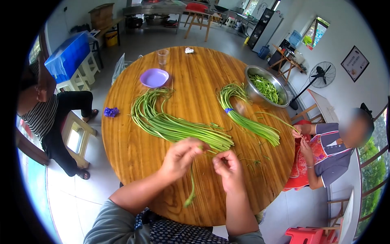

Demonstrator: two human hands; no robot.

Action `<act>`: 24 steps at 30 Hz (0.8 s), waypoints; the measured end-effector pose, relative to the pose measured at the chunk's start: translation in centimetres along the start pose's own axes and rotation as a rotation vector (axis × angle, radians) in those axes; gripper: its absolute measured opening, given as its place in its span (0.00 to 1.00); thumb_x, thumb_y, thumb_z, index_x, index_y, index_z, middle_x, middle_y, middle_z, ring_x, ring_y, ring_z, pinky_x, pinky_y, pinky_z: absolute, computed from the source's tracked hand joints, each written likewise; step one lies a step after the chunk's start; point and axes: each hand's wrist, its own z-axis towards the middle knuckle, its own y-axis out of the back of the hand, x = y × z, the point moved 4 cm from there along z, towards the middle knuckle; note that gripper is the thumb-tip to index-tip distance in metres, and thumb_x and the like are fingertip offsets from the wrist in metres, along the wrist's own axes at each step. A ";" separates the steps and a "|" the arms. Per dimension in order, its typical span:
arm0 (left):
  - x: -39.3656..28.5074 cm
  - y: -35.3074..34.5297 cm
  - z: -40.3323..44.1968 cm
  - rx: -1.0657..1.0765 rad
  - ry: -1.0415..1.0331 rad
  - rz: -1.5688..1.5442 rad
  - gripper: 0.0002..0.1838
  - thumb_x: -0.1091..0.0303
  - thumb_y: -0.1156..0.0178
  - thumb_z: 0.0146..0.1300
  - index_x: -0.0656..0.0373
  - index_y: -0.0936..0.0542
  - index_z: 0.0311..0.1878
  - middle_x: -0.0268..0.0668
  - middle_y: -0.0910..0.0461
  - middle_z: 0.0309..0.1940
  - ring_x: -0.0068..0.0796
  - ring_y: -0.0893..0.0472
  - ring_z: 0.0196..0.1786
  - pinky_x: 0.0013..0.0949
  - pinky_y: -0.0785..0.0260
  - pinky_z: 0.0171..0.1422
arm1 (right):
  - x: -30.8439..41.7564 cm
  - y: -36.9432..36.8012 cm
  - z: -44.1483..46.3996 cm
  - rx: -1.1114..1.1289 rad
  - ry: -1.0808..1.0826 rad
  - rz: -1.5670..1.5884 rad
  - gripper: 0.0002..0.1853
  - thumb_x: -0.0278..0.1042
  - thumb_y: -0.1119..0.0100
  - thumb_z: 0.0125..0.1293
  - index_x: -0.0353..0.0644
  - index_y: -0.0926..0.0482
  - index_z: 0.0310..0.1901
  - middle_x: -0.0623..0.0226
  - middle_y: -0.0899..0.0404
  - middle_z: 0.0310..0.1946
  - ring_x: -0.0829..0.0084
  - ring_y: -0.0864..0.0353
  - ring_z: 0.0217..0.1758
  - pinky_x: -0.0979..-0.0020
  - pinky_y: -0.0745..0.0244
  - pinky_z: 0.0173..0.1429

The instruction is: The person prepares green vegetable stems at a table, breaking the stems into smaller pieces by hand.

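Observation:
My left hand (181, 157) is closed in a pinch on a garlic scape (192, 183), whose thin bud end hangs down over the table's near side. Close by on the right, my right hand (228, 170) has thumb and fingers pressed together; whatever is between them is too small to make out. Just beyond both hands lies a large loose pile of garlic scapes (174, 122), cut ends toward me. A smaller bunch (252, 124), tied with a purple band (228, 110), rests farther right. Small green scraps (254, 162) are scattered right of my right hand.
On the round wooden table (134, 162) are a steel bowl (254, 91) of cut green pieces, a purple bowl (154, 78), a clear cup (163, 57) and a crumpled purple item (111, 112). A person (325, 150) at right holds a scape; another person (53, 114) sits at left.

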 end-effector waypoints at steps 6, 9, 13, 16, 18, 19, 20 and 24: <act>2.3 2.9 1.1 -0.368 0.396 -0.565 0.12 0.60 0.53 0.76 0.58 0.25 0.50 0.31 0.29 0.27 0.20 0.32 0.23 0.24 0.39 0.28 | 5.3 6.9 -1.7 -0.367 0.305 0.270 0.04 0.25 0.41 0.68 0.42 0.26 0.41 0.70 0.26 0.32 0.85 0.37 0.23 0.81 0.43 0.25; 3.4 2.3 0.8 -0.320 0.489 -0.634 0.10 0.63 0.49 0.75 0.57 0.24 0.50 0.27 0.31 0.26 0.15 0.39 0.23 0.21 0.48 0.26 | 9.6 11.8 -6.6 -0.602 0.493 0.080 0.00 0.26 0.46 0.72 0.42 0.27 0.40 0.71 0.27 0.31 0.85 0.38 0.23 0.82 0.43 0.25; 2.4 1.1 0.8 -0.204 0.624 -0.600 0.16 0.60 0.56 0.77 0.60 0.25 0.52 0.27 0.32 0.27 0.17 0.42 0.26 0.21 0.49 0.32 | 10.4 19.4 -15.1 -0.895 0.457 -0.293 0.02 0.28 0.43 0.69 0.41 0.25 0.40 0.72 0.28 0.30 0.87 0.39 0.23 0.82 0.45 0.25; 2.8 0.7 0.5 -0.116 0.609 -0.639 0.14 0.62 0.56 0.77 0.58 0.24 0.52 0.27 0.31 0.30 0.18 0.41 0.28 0.22 0.48 0.34 | 6.9 25.9 -21.4 -1.071 0.180 -0.588 0.03 0.26 0.39 0.65 0.40 0.23 0.39 0.73 0.27 0.31 0.86 0.35 0.27 0.82 0.40 0.29; 3.1 0.2 0.3 -0.062 0.610 -0.648 0.12 0.62 0.54 0.76 0.57 0.24 0.52 0.27 0.30 0.29 0.18 0.37 0.29 0.22 0.45 0.35 | 4.0 29.1 -24.3 -1.136 0.031 -0.718 0.05 0.24 0.39 0.62 0.40 0.22 0.39 0.74 0.26 0.30 0.82 0.31 0.30 0.79 0.34 0.35; 2.9 -0.1 0.2 -0.058 0.611 -0.646 0.12 0.62 0.54 0.76 0.57 0.24 0.52 0.27 0.30 0.29 0.18 0.37 0.29 0.22 0.45 0.35 | 2.2 31.4 -25.6 -1.139 0.030 -0.714 0.05 0.24 0.39 0.62 0.40 0.22 0.39 0.74 0.26 0.30 0.82 0.31 0.30 0.79 0.34 0.35; 2.5 -0.6 -0.1 -0.012 0.651 -0.602 0.11 0.62 0.52 0.75 0.56 0.24 0.51 0.27 0.30 0.29 0.18 0.35 0.29 0.22 0.42 0.35 | 0.7 34.0 -26.8 -1.192 0.106 -0.820 0.03 0.25 0.40 0.63 0.41 0.23 0.38 0.76 0.28 0.26 0.84 0.36 0.23 0.80 0.41 0.27; 0.8 -1.2 -0.5 0.158 0.648 -0.404 0.12 0.60 0.48 0.74 0.57 0.24 0.51 0.28 0.27 0.32 0.20 0.27 0.37 0.28 0.31 0.45 | 3.2 27.2 -21.5 -1.124 0.091 -0.514 0.03 0.29 0.43 0.68 0.43 0.24 0.41 0.75 0.27 0.29 0.86 0.33 0.29 0.81 0.37 0.32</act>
